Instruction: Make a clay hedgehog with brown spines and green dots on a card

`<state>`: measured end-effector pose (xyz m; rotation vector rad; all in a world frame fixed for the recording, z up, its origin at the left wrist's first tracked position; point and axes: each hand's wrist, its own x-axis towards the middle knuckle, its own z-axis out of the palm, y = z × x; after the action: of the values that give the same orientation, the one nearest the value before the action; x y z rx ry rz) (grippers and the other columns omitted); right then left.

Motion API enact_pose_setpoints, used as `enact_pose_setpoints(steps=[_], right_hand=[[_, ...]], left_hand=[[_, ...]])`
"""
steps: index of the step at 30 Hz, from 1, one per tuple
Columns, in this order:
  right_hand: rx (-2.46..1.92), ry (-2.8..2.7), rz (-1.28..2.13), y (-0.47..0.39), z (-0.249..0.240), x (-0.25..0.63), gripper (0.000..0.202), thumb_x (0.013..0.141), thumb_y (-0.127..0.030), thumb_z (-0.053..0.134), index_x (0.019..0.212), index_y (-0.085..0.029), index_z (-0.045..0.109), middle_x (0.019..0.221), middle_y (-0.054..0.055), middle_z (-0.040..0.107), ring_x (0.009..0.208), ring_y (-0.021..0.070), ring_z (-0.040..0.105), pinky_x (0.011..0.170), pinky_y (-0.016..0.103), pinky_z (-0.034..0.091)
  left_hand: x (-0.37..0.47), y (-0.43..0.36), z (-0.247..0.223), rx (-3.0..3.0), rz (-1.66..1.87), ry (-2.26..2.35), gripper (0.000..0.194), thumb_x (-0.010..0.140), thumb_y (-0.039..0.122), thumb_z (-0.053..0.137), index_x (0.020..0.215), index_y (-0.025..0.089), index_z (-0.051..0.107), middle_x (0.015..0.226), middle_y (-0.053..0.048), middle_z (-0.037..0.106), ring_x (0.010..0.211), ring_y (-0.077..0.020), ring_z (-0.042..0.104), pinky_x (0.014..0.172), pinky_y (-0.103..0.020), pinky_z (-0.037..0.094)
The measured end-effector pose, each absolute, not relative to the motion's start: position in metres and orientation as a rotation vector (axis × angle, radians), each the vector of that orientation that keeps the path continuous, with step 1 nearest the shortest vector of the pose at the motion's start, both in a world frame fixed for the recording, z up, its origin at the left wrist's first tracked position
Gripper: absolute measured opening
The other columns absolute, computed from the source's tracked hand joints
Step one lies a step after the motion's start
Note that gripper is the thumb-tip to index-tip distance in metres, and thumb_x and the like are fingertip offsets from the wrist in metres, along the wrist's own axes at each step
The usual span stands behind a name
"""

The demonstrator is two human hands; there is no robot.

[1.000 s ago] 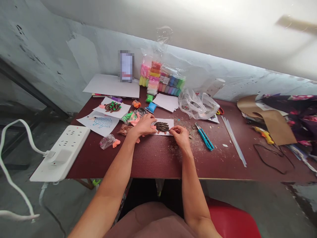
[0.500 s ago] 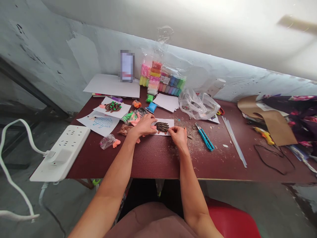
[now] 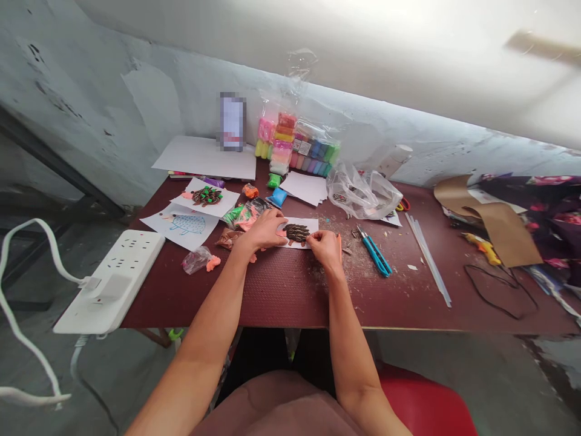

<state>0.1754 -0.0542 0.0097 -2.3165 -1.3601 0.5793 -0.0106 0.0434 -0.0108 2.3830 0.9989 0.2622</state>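
A small hedgehog figure (image 3: 298, 232) with overlapping dark brown scales, a pink head and brown feet lies on a white sheet of paper (image 3: 313, 224). My left hand (image 3: 269, 230) rests over the sheet's left end, thumb and fingers apart around the pink head. At the figure's right edge, my right hand (image 3: 323, 245) is closed in a pinch; whatever sits between its fingertips is too small to make out. Beside the left wrist are bags of pink clay (image 3: 249, 215) and brown clay (image 3: 228, 238). An orange thing (image 3: 339, 241) shows partly behind my right hand.
Blue-handled pliers (image 3: 376, 254) and glue sticks (image 3: 431, 260) lie rightward, with a yellow glue gun (image 3: 485, 247) and its cord beyond. A plastic bag (image 3: 363, 194) stands behind. Leftward are another hedgehog (image 3: 206, 195), a hedgehog drawing (image 3: 186, 224) and a power strip (image 3: 122, 266).
Both hands stay in nearly the same place. My right fingertips have shifted very slightly left against the figure's edge.
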Motion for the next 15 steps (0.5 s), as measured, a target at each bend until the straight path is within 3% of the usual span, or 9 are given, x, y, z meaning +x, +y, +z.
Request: enact_pose_setpoints(steps=[8, 15], right_hand=[[-2.359, -1.384, 0.565, -0.0493, 0.0138, 0.1748, 0.021, 0.083, -0.025, 0.064, 0.073, -0.019, 0.080, 0.076, 0.006, 0.077, 0.075, 0.0180, 0.067, 0.080, 0.027, 0.047], [-2.274, -1.330, 0.534, -0.0540, 0.0132, 0.1803, 0.020, 0.082, -0.033, 0.069, 0.073, -0.019, 0.081, 0.068, 0.002, 0.074, 0.069, 0.0175, 0.065, 0.076, 0.027, 0.044]], left_hand=[[-0.0104, 0.0441, -0.0110, 2.391, 0.263, 0.997, 0.050, 0.078, 0.036, 0.071, 0.126, 0.022, 0.071, 0.135, -0.010, 0.059, 0.134, -0.0345, 0.051, 0.117, -0.044, 0.042], [-0.0101, 0.0436, -0.0096, 2.405, 0.231, 1.003, 0.053, 0.080, 0.036, 0.069, 0.129, 0.018, 0.070, 0.137, -0.012, 0.058, 0.135, -0.0343, 0.051, 0.117, -0.043, 0.042]])
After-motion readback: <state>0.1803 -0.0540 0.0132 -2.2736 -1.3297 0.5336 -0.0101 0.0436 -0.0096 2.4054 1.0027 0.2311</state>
